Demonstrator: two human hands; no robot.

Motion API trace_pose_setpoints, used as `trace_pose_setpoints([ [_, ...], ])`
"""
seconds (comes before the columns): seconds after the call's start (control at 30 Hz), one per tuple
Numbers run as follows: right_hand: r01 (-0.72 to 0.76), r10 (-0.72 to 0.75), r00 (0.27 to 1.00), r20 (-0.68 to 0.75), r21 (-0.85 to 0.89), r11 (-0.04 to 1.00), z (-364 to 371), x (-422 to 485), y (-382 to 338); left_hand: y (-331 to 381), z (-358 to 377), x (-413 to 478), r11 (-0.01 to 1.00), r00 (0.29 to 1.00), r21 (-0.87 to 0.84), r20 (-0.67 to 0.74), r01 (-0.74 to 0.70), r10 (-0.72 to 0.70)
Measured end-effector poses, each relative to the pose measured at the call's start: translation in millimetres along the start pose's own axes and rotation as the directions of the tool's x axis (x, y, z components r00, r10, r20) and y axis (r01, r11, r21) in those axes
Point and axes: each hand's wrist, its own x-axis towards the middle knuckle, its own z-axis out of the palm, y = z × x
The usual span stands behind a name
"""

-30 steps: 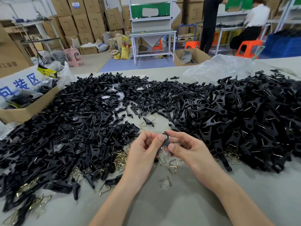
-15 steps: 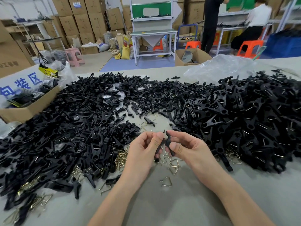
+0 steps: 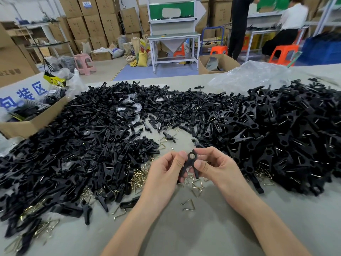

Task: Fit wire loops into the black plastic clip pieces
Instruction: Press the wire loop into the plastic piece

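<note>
- Our clip (image 3: 189, 164) now faces us, ring end up and legs splayed. A second ago it sat edge-on, so we judge it is being checked.
- The left hand (image 3: 162, 174) and right hand (image 3: 219, 169) each pinch it in their grip, toward the near edge of the surface (image 3: 212, 233).
- Spare wire loops (image 3: 190, 205) lie beneath.

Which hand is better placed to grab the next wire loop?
Left, probably. The left hand sits right beside the heap of brass-coloured triangular wire loops; the right hand, also pinching the black plastic clip, is farther from it.
</note>
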Motion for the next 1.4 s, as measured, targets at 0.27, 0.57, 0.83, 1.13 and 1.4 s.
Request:
trace_pose_setpoints([
  [0.27,0.024,-0.023,1.0,0.021,-0.081,0.996,4,-1,-1,-3,-6,-3,0.988,0.999,0.156,-0.05,-0.011,0.019],
  [0.57,-0.033,0.007,0.982,-0.187,-0.135,0.99,-4,3,1,1,-82,-9,0.523,0.967,0.84,0.009,-0.146,0.256],
  [0.83,-0.038,0.002,0.981,-0.193,-0.185,0.982,-4,3,2,-6,-59,2,0.188,0.986,0.974,0.142,-0.125,-0.084],
  [1.13,-0.019,-0.017,0.981,-0.193,-0.181,0.983,-8,7,7,-3,-29,16,0.432,0.989,0.89,0.146,-0.144,0.029],
  [1.4,-0.034,0.0,0.981,-0.195,-0.171,0.985,-11,10,12,-4,-30,5,0.556,0.964,0.795,0.137,-0.243,0.226],
])
